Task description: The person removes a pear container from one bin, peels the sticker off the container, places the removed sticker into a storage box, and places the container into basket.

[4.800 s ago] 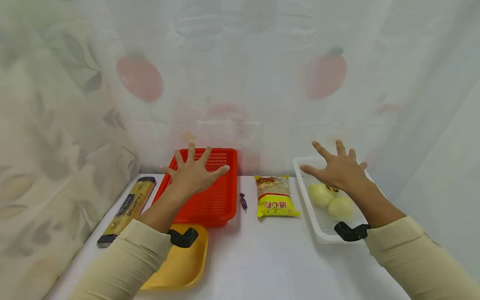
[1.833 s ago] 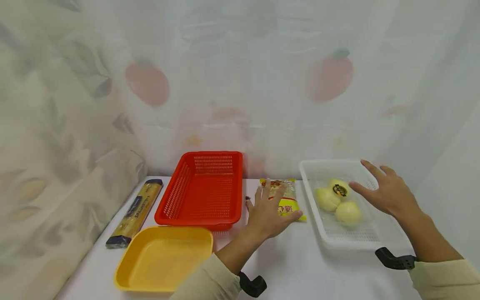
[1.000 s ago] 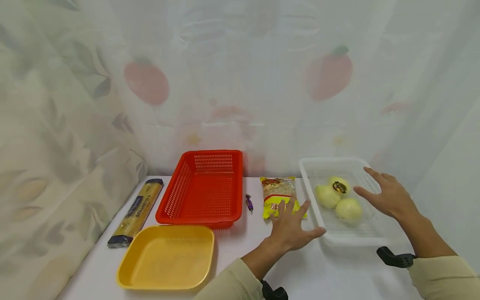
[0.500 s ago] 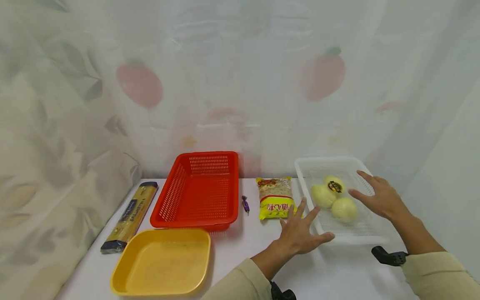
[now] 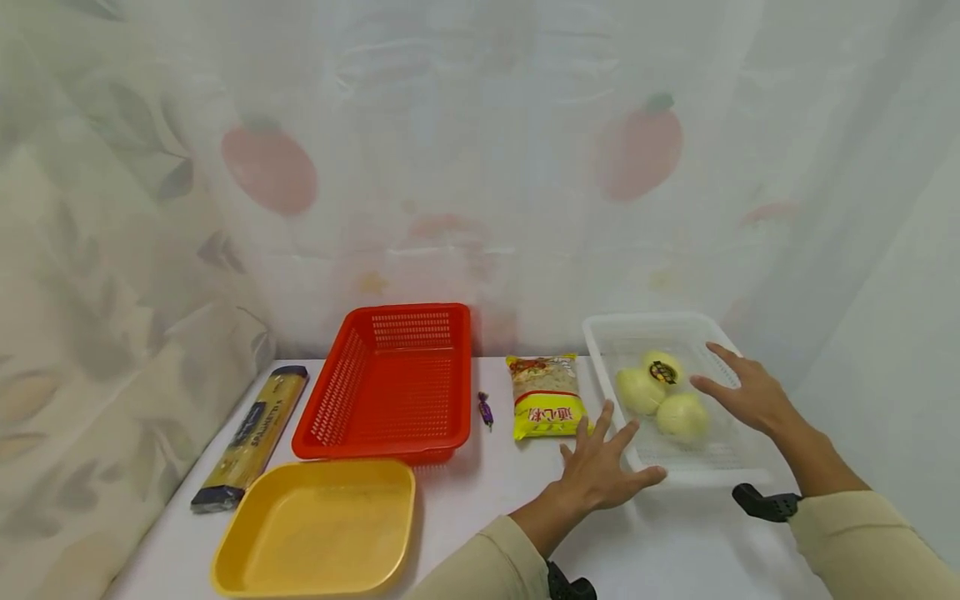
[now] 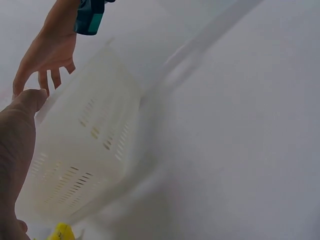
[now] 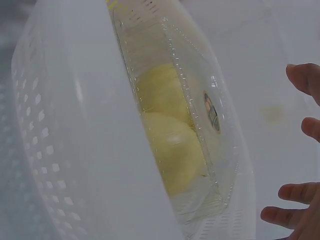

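Observation:
My left hand has its fingers spread beside the front left corner of a white plastic basket, just in front of a yellow noodle bag. My right hand reaches over the basket's right rim, thumb and fingers apart, holding nothing. Inside the basket lie several pale yellow round pieces; the right wrist view shows them in a clear plastic box with a round sticker. The left wrist view has my left thumb near the basket's slotted wall.
A red basket stands at the back left, with a yellow tray in front of it. A spaghetti pack lies along the left edge. A small purple-wrapped candy lies between red basket and bag. Curtains close off the back.
From over the red basket, my left hand has moved right, past the noodle bag, to the white basket's corner. My right hand has shifted right and lower. The objects stay in place.

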### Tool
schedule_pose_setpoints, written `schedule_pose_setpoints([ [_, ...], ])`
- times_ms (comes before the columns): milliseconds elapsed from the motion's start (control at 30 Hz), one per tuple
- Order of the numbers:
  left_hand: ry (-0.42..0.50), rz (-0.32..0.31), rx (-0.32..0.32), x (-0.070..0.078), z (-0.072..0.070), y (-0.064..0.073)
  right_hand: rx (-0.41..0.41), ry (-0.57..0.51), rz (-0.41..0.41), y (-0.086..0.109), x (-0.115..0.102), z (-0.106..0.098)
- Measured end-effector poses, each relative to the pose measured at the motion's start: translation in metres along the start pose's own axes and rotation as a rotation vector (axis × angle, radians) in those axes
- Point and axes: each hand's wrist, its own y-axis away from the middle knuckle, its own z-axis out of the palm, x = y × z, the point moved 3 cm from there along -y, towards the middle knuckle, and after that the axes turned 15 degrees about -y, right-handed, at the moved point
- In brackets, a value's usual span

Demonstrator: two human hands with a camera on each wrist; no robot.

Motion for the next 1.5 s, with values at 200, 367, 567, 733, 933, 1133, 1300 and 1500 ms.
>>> schedule_pose_setpoints([
  [200, -0.022, -0.013, 0.002, -0.001, 0.005, -0.002, -0.054, -0.036, 0.072, -0.006, 0.008, 0.005],
  [367, -0.032, -0.012, 0.016, -0.003, 0.004, -0.003, -0.135, -0.161, 0.197, -0.014, 0.017, 0.009],
  [567, -0.009, -0.021, 0.003, -0.005, 0.005, -0.004, -0.221, -0.319, 0.342, -0.024, 0.023, 0.012],
  [733, 0.008, -0.021, -0.013, -0.005, 0.007, -0.005, -0.273, -0.384, 0.384, -0.028, 0.027, 0.013],
  [933, 0.015, -0.008, -0.025, -0.005, 0.008, -0.006, -0.289, -0.448, 0.450, -0.033, 0.032, 0.014],
  [1133, 0.020, -0.005, -0.027, -0.004, 0.009, -0.004, -0.287, -0.502, 0.506, -0.037, 0.039, 0.018],
  [1300, 0.015, -0.005, -0.030, -0.002, 0.012, -0.001, -0.301, -0.558, 0.547, -0.038, 0.048, 0.019],
  [1500, -0.002, -0.002, -0.015, 0.000, 0.011, 0.000, -0.318, -0.595, 0.575, -0.043, 0.055, 0.025],
])
